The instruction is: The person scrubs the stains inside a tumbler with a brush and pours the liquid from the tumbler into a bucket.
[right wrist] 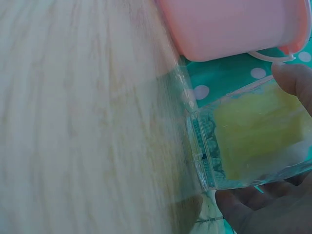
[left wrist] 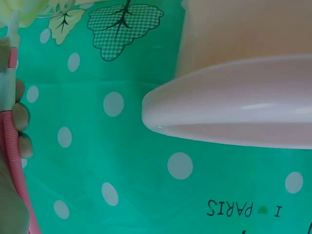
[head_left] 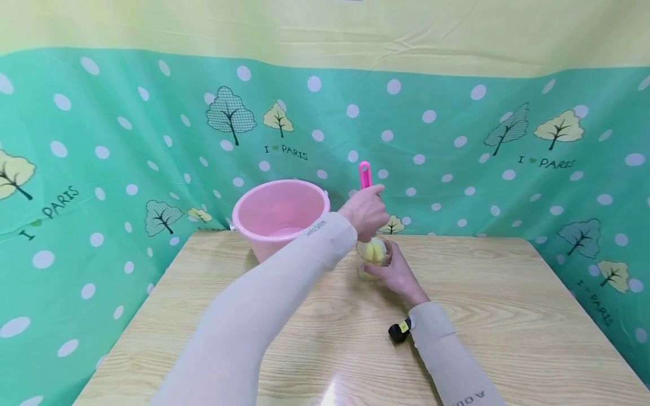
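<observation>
My left hand [head_left: 364, 214] grips the pink-and-white handle of a sponge cup brush [head_left: 365, 173], whose end sticks up above the fist. The brush's yellow and white sponge head [right wrist: 258, 129] is down inside a clear drinking glass [right wrist: 199, 146]. My right hand [head_left: 398, 275] holds that glass from the right side, thumb on one side and fingers on the other. In the left wrist view, fingers wrap the brush handle [left wrist: 10, 141] at the left edge. The glass looks upright, its base near or on the table; contact there is hard to tell.
A pink bucket [head_left: 254, 237] stands at the back of the wooden table [head_left: 482, 316], left of the glass. Behind it hangs a green and yellow patterned cloth [head_left: 431, 152]. A small black device [head_left: 399, 331] sits at my right wrist.
</observation>
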### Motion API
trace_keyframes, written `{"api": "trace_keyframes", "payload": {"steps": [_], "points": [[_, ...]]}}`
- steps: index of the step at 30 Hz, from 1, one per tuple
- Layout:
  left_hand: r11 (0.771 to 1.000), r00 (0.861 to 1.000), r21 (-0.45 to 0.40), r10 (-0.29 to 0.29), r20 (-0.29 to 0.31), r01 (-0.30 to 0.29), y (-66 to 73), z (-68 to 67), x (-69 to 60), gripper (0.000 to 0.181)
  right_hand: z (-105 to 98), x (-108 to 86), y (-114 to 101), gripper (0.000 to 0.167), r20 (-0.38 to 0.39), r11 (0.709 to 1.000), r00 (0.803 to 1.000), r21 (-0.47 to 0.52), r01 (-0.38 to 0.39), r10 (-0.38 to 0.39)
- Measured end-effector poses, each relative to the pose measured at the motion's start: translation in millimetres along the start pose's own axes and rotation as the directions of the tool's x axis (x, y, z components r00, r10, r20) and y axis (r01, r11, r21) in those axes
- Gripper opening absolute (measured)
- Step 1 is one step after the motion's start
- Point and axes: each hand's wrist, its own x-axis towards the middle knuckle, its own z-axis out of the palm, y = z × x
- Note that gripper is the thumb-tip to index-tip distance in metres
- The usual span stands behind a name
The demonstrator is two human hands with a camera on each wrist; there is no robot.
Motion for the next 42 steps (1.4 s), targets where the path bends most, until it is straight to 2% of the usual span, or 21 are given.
{"api": "trace_keyframes", "payload": {"steps": [10, 15, 19, 26, 35, 42], "points": [[1.000, 0.999, -0.004, -0.018, -0.031, 0.018, 3.7, 0.8, 3.5, 0.017, -2, -0.1, -1, 0.088, 0.021, 1.000, 1.000, 0.031, 0.001, -0.001], [0.999, 0.998, 0.032, -0.032, -0.052, 0.034, 7.2, 2.0, 5.3, 0.012, -4, -8.4, -18, 0.086, 0.045, 0.999, 0.999, 0.040, -0.027, 0.025], [0.997, 0.997, 0.060, -0.052, -0.060, 0.056, 8.7, 2.4, 6.2, 0.012, -5, -18.6, -34, 0.083, 0.052, 1.000, 0.999, 0.023, -0.017, 0.016], [0.993, 0.995, 0.081, -0.078, -0.055, 0.083, 9.6, 5.3, 6.3, 0.015, -1, -1.1, -3, 0.090, 0.019, 1.000, 1.000, 0.016, 0.009, -0.009], [0.985, 0.997, 0.154, -0.072, -0.031, 0.076, 8.8, 7.8, 4.6, 0.016, 0, -1.9, -2, 0.094, 0.009, 1.000, 1.000, -0.009, 0.009, -0.009], [0.989, 0.998, 0.139, -0.058, 0.007, 0.057, 4.5, 7.8, 0.1, 0.018, 0, -1.7, -1, 0.088, -0.003, 1.000, 1.000, -0.010, 0.028, -0.028]]}}
